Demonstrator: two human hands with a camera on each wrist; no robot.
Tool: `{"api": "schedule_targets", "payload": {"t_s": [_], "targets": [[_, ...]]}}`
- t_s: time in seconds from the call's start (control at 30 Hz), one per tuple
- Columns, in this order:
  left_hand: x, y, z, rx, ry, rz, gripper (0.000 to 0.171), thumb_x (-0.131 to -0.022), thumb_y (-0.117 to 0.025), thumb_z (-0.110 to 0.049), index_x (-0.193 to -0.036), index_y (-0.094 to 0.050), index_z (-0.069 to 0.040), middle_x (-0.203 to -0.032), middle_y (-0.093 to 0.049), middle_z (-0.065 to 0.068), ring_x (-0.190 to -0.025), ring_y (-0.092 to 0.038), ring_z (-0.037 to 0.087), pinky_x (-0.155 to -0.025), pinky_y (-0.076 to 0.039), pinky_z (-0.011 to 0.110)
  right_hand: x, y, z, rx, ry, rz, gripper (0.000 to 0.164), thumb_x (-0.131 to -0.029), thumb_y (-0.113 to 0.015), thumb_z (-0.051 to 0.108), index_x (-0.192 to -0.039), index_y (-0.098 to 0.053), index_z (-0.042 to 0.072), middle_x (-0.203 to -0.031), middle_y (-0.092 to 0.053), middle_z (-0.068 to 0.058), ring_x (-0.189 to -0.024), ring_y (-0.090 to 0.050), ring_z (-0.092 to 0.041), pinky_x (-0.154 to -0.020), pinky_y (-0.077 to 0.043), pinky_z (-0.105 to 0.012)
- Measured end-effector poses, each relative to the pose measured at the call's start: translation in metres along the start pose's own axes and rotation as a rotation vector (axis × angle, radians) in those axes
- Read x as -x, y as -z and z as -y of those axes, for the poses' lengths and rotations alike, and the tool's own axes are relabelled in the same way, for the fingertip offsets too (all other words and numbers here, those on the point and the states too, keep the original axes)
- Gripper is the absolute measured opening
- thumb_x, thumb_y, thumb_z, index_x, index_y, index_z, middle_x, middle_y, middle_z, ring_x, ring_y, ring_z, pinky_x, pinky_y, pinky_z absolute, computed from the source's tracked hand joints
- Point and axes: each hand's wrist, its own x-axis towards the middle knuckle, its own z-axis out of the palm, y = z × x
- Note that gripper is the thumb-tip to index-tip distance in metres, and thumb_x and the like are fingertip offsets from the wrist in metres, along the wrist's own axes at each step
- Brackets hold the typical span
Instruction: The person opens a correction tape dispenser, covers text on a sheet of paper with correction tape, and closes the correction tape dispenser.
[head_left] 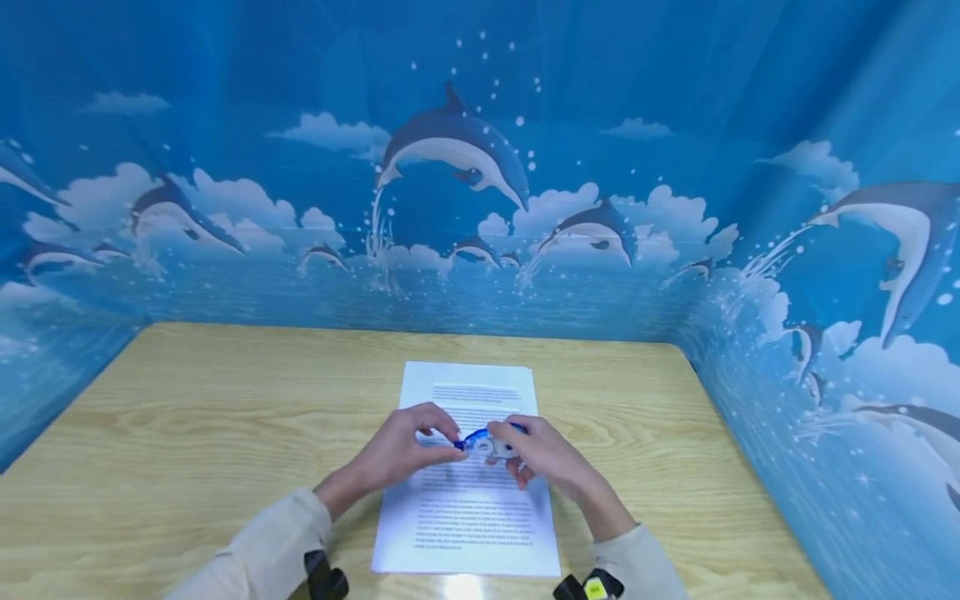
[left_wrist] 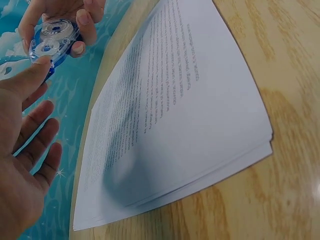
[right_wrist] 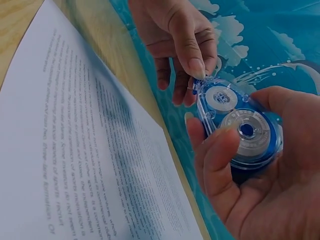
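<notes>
A blue and clear correction tape dispenser [head_left: 481, 444] is held up over a stack of printed sheets [head_left: 480, 521]. My right hand [head_left: 553, 457] grips its rounded body between thumb and fingers. At the narrow tip, the thumb and index finger of my left hand [head_left: 405, 447] pinch the small blue end piece. Two white reels show through the casing of the correction tape dispenser [right_wrist: 247, 131] in the right wrist view. In the left wrist view, the other left fingers [left_wrist: 37, 132] are spread away from it.
The sheets lie face up on a light wooden table [head_left: 247, 400], their edges slightly uneven. Behind and beside the table hangs a blue curtain [head_left: 420, 292] printed with dolphins. Dark wrist straps [head_left: 326, 575] sit over the pale sleeves [head_left: 273, 542].
</notes>
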Motion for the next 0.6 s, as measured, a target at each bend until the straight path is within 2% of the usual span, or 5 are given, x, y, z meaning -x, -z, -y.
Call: {"api": "schedule_targets", "payload": {"t_s": [0.17,0.27,0.4,0.5,0.6], "targets": [[0.0,0.006,-0.003,-0.089,0.027,0.033,0.043,-0.079,-0.075,-0.047,-0.111,-0.069,-0.019,-0.116,-0.062,-0.004,-0.11,-0.056,0.017,-0.091,-0.047,0.044,-0.001,0.002,-0.002,-0.041,-0.007,0.018,0.043,-0.094,-0.055,0.043,-0.103,-0.06,0.002,-0.085,-0.067,-0.012,-0.053,-0.048,-0.012,-0.045,-0.044,-0.024],[0.002,0.016,-0.005,-0.33,0.022,0.051,0.069,-0.077,-0.071,-0.059,-0.132,-0.058,-0.019,-0.136,-0.053,0.001,-0.126,-0.046,0.025,-0.101,-0.037,0.05,0.0,0.004,-0.001,-0.054,0.01,0.01,0.043,-0.094,-0.056,0.043,-0.102,-0.06,0.001,-0.086,-0.066,-0.012,-0.056,-0.048,-0.012,-0.046,-0.044,-0.024],[0.005,0.031,-0.002,-0.685,-0.035,0.081,0.086,-0.076,-0.061,-0.071,-0.143,-0.046,-0.019,-0.149,-0.037,0.01,-0.136,-0.031,0.034,-0.106,-0.025,0.058,0.001,0.004,0.0,-0.079,0.028,-0.002,0.041,-0.093,-0.058,0.04,-0.102,-0.059,0.0,-0.089,-0.06,-0.011,-0.063,-0.051,-0.014,-0.048,-0.045,-0.025],[0.008,0.038,0.004,-0.824,-0.054,0.084,0.089,-0.077,-0.053,-0.076,-0.145,-0.043,-0.02,-0.151,-0.033,0.013,-0.138,-0.025,0.038,-0.107,-0.02,0.06,0.001,0.004,-0.001,-0.108,0.041,0.014,0.037,-0.094,-0.059,0.034,-0.105,-0.058,-0.001,-0.094,-0.056,-0.011,-0.069,-0.054,-0.016,-0.051,-0.047,-0.026],[0.011,0.041,0.007,-0.884,-0.053,0.075,0.089,-0.077,-0.049,-0.079,-0.145,-0.044,-0.02,-0.151,-0.032,0.014,-0.138,-0.025,0.039,-0.107,-0.02,0.061,-0.001,0.004,-0.002,-0.127,0.063,0.04,0.034,-0.094,-0.061,0.029,-0.108,-0.057,-0.001,-0.1,-0.057,-0.014,-0.076,-0.059,-0.02,-0.058,-0.052,-0.029]]}}
